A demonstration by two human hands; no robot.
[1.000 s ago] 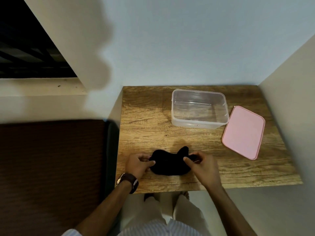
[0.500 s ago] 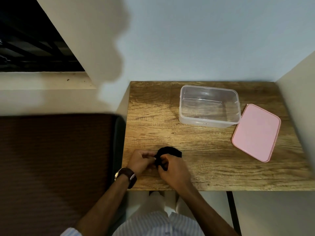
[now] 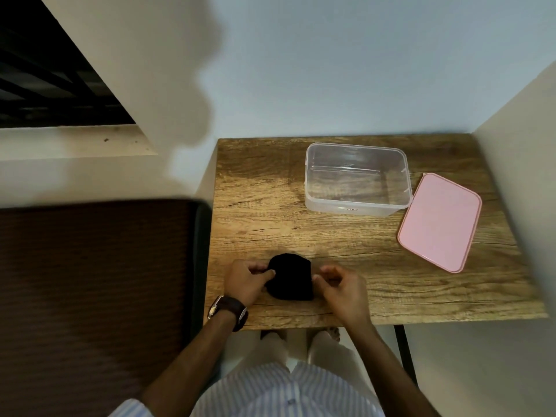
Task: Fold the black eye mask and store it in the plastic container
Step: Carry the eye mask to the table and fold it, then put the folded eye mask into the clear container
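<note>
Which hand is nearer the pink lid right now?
Right. The right hand is at the folded eye mask's right edge, on the pink lid's side; the left hand pinches the mask's far edge.

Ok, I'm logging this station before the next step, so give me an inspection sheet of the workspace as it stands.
Surface: wooden table, grain visible, set into a wall corner.
Job's things: black eye mask folded into a compact shape near the front edge; plastic container open and empty at the back; pink lid flat on the table to its right, its near corner against the container.
Clutter: nothing seen.
Grippers: left hand pinches the mask's left edge; right hand touches its right edge, fingers curled, grip unclear.
Cables: nothing seen.
Surroundings: dark brown ribbed surface left of the table; wristwatch on the left wrist; pale walls behind and to the right.
</note>
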